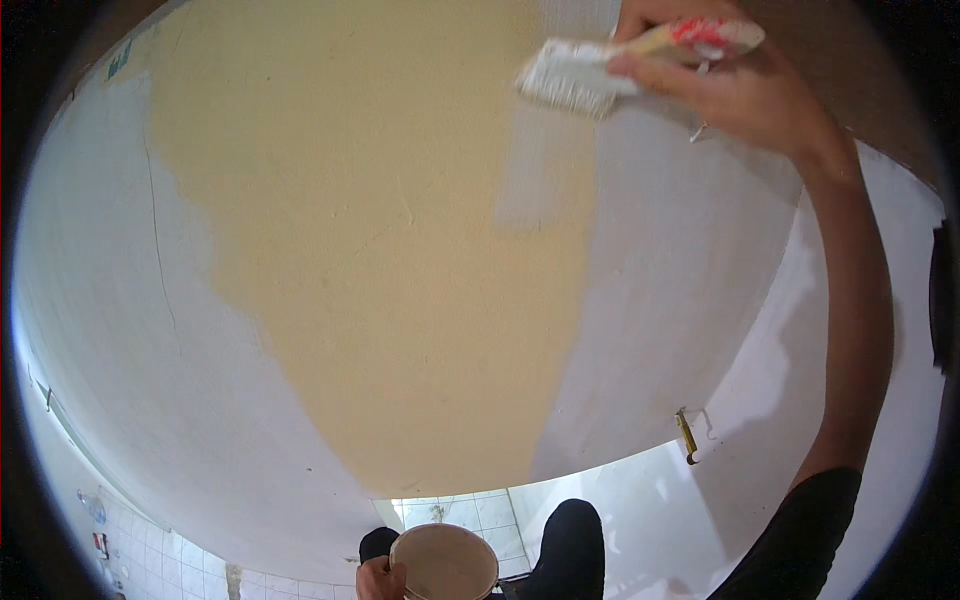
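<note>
High on the right, my right hand (745,100) is closed around the handle of a wide paintbrush (570,80). Its bristles are coated white and lie at or close against the wall; contact is hard to make out. The handle is pale with red smears. Below the brush a whitish streak (545,170) runs down over the yellow part of the wall (390,260). At the bottom, my left hand (380,578) grips the rim of a round bucket (445,550), holding it near my legs. How much paint it holds cannot be told.
Whitish coating covers the wall on the left (230,390) and right (670,260) of the yellow. A thin crack runs down the left side. A brass-coloured fitting (686,436) sits at the lower right, beside a white wall. My dark-trousered leg (575,545) and white floor tiles (490,510) show below.
</note>
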Demonstrator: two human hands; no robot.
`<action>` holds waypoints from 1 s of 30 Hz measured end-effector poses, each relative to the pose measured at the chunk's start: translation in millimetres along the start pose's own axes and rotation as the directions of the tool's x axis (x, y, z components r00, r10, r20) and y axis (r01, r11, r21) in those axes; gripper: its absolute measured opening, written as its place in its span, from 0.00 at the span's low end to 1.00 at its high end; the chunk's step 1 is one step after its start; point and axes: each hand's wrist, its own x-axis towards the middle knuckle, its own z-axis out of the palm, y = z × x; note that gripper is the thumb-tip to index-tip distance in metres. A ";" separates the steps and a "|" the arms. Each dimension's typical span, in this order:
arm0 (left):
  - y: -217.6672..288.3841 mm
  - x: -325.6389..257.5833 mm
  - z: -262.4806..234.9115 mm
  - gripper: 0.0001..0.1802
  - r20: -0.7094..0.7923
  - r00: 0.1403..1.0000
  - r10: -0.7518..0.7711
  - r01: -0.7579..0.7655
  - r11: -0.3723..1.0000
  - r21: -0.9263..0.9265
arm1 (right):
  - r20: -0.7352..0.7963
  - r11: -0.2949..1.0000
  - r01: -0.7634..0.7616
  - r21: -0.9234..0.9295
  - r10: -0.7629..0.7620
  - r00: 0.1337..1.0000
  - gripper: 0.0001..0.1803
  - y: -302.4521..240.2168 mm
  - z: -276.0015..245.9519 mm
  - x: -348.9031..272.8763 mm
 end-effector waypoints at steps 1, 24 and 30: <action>-1.9 0.6 0.8 0.26 -0.002 1.000 0.017 -0.017 1.000 -0.011 | -0.010 0.999 0.037 0.002 -0.037 0.999 0.10 -6.0 -11.6 4.3; 17.5 -0.9 -9.0 0.24 0.053 0.998 -0.013 0.014 1.000 -0.026 | 0.251 0.915 0.244 0.320 -0.330 0.910 0.11 -31.9 80.0 -90.6; 38.9 -0.1 -14.2 0.22 0.089 0.995 -0.054 0.053 0.998 0.017 | 0.163 0.963 0.264 0.047 -0.268 0.950 0.09 9.5 24.8 -42.1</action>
